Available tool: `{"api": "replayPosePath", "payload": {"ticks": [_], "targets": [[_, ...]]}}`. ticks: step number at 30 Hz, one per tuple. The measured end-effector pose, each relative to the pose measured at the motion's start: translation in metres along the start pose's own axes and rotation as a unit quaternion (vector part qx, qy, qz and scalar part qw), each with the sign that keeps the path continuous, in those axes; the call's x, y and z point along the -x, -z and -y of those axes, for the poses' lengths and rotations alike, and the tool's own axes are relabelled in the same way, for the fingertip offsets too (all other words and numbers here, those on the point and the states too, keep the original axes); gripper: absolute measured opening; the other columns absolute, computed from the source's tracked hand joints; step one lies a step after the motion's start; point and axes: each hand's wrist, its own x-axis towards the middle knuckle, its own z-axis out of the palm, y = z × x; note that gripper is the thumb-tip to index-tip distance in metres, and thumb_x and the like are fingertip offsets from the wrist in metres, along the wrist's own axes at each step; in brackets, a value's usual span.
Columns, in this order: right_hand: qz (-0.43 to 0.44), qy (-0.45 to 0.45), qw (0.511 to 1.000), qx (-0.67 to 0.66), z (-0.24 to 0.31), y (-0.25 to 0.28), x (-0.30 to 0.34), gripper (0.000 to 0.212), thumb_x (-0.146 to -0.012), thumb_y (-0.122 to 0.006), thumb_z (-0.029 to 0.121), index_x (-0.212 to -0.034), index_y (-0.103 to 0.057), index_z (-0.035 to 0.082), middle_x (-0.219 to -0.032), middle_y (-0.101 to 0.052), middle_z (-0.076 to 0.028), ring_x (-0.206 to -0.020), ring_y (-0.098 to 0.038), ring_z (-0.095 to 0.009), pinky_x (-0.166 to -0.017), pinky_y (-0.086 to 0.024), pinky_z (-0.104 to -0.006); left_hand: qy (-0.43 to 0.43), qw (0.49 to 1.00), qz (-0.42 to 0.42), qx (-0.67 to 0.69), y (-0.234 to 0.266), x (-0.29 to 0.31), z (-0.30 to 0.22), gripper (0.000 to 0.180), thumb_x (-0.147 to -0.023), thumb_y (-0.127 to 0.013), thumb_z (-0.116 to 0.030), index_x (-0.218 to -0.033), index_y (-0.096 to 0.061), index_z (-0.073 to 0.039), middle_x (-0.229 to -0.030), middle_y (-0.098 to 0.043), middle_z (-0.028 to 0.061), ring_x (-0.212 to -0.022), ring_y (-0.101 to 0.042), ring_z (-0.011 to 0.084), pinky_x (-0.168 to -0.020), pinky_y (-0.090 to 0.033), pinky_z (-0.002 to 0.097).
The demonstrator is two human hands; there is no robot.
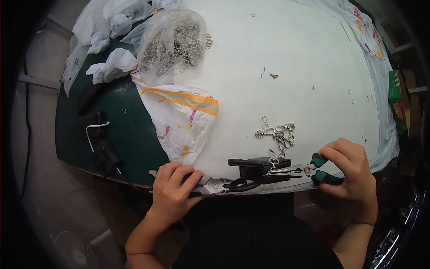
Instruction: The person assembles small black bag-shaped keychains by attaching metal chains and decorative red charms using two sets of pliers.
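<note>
My left hand [174, 188] is closed around grey-handled pliers [219, 185], whose jaws meet a black loop [244, 184]. Needle-nose pliers with dark green handles [309, 170] are in my right hand [351, 168], the handles spread somewhat. Their long jaws point left, over a black piece [260, 167] at the table's near edge. A small metal ring [273, 160] shows by the jaw tips; whether they grip it I cannot tell. Just beyond lies a short silver chain with clasps [284, 133], running down toward the black piece.
A clear bag of metal chain or rings [177, 42] lies at the far left. Nearer is a patterned plastic sheet [181, 119]. White plastic bags [114, 24] and a black device with a white cable [96, 130] rest on the dark green surface [130, 139]. Loose rings [264, 119] dot the white tabletop [277, 49].
</note>
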Motion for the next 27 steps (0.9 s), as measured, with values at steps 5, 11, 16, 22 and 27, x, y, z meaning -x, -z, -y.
{"api": "replayPosePath", "payload": {"ticks": [5, 11, 16, 22, 27], "targets": [[-0.015, 0.057, 0.996, -0.069, 0.0, -0.029, -0.022, 0.049, -0.06, -0.084, 0.018, -0.103, -0.066, 0.004, -0.089, -0.063, -0.009, -0.075, -0.064, -0.026, -0.061, -0.051, -0.0332, 0.111, 0.916, -0.101, 0.372, -0.003, -0.039, -0.024, 0.057, -0.064, -0.091, -0.023, -0.112, -0.066, -0.004, -0.13, -0.052, 0.0173, -0.115, -0.055, 0.0292, -0.094, -0.047, 0.0398], [-0.056, -0.069, 0.993, -0.082, -0.057, -0.036, -0.009, 0.054, -0.072, -0.084, 0.024, -0.115, -0.061, 0.001, -0.107, -0.063, -0.014, -0.099, -0.061, -0.029, -0.087, -0.048, -0.0374, -0.015, 0.961, -0.022, 0.274, 0.004, -0.083, -0.001, 0.044, -0.072, -0.081, -0.004, -0.113, -0.064, -0.002, -0.099, -0.068, 0.0119, -0.089, -0.067, 0.0244, -0.079, -0.052, 0.0326], [-0.174, -0.179, 0.961, 0.121, -0.096, -0.055, 0.007, 0.053, -0.075, -0.08, 0.019, -0.121, -0.061, 0.002, -0.121, -0.058, -0.011, -0.118, -0.05, -0.03, -0.104, -0.031, -0.0425, -0.053, 0.964, 0.109, 0.236, 0.01, -0.103, 0.002, 0.064, -0.068, -0.083, -0.01, -0.127, -0.058, -0.005, -0.108, -0.065, 0.0139, -0.1, -0.063, 0.0308, -0.087, -0.049, 0.0402], [-0.111, 0.079, 0.99, 0.02, -0.066, -0.068, -0.061, 0.03, -0.081, -0.073, 0.009, -0.111, -0.07, 0.009, -0.114, -0.062, -0.004, -0.106, -0.056, -0.025, -0.092, -0.042, -0.0401, -0.093, 0.98, 0.16, 0.073, 0.025, -0.1, 0.03, 0.09, -0.063, -0.08, -0.053, -0.135, -0.053, -0.006, -0.129, -0.058, 0.0147, -0.125, -0.052, 0.0318, -0.108, -0.036, 0.0486], [0.011, 0.2, 0.977, -0.071, -0.071, -0.083, -0.111, 0.019, -0.077, -0.075, 0.004, -0.094, -0.072, 0.01, -0.101, -0.063, -0.003, -0.092, -0.059, -0.023, -0.076, -0.049, -0.0336, 0.047, 0.996, 0.06, -0.051, 0.036, -0.059, 0.057, 0.066, -0.078, -0.07, -0.054, -0.119, -0.06, -0.003, -0.113, -0.064, 0.0129, -0.107, -0.059, 0.033, -0.099, -0.04, 0.0461]]}}
